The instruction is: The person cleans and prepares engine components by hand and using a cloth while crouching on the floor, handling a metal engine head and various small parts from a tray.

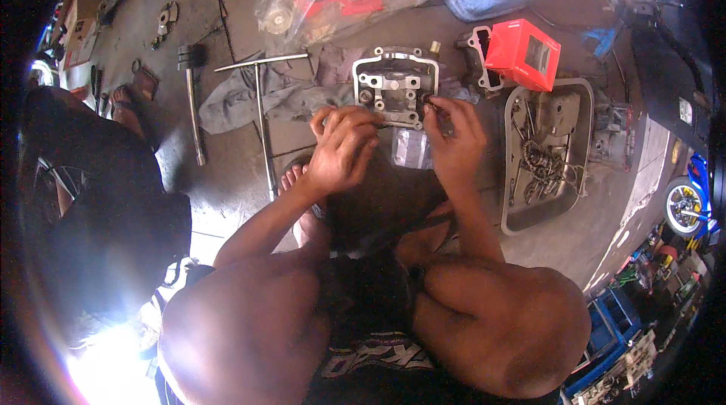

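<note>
A silver metal engine part (393, 81), resembling a cylinder head cover, lies on a rag (249, 102) in front of me. My left hand (344, 144) has curled fingers at its lower left edge, apparently gripping it. My right hand (457, 140) pinches a small dark piece at the part's right side; its exact shape is hidden by my fingertips. A small clear plastic bag (411, 149) lies below the engine part, between my hands. A gasket (476, 57) and a red box (523, 55) sit to the upper right.
A grey tray of metal parts (541, 223) is at right, a T-handle wrench (261, 125) and socket bar (197, 110) at left. Plastic bags (302, 19) lie beyond. Another person (98, 178) squats at far left. A blue motorcycle (692, 201) is at far right.
</note>
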`<action>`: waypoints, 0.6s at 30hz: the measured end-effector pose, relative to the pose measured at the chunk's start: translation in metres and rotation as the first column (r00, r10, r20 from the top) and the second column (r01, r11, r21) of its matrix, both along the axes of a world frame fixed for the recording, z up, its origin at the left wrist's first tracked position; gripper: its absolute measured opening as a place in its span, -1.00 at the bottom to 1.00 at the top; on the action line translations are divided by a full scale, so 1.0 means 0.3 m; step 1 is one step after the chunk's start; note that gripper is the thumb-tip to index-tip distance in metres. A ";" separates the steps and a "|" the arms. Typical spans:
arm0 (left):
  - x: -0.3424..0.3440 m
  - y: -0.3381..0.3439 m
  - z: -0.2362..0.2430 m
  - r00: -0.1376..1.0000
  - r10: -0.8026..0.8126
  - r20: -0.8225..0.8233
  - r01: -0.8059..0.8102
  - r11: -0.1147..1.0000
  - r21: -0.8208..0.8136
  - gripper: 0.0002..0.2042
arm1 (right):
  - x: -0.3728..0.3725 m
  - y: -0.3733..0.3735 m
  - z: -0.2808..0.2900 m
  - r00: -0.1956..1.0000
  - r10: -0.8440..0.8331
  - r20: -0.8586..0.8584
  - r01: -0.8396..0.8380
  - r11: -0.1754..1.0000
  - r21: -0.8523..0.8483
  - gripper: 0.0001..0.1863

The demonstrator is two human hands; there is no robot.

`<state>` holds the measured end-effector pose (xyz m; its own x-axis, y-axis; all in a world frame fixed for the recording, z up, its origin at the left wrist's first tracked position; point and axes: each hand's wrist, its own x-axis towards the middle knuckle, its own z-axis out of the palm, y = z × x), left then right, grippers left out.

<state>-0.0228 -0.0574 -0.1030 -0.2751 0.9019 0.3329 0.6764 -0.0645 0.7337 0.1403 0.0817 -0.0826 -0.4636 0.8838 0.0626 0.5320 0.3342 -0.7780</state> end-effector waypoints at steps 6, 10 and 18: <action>-0.003 -0.004 0.006 1.000 0.005 -0.005 -0.005 1.000 -0.010 -0.77 | -0.007 0.000 -0.012 1.000 0.026 -0.015 -0.025 0.998 0.058 -0.80; -0.004 -0.003 -0.001 1.000 -0.009 -0.012 0.008 1.000 -0.007 -0.77 | -0.007 0.009 -0.005 0.997 -0.020 -0.073 0.012 0.994 -0.105 -0.81; -0.028 -0.010 0.004 1.000 0.008 -0.021 -0.008 1.000 0.011 -0.75 | 0.018 0.062 0.019 0.993 0.122 -0.003 -0.122 0.993 -0.008 -0.82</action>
<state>-0.0313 -0.0604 -0.1019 -0.2750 0.8961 0.3484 0.6922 -0.0670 0.7186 0.1458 0.1002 -0.0770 -0.5678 0.8212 0.0570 0.4854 0.3900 -0.7825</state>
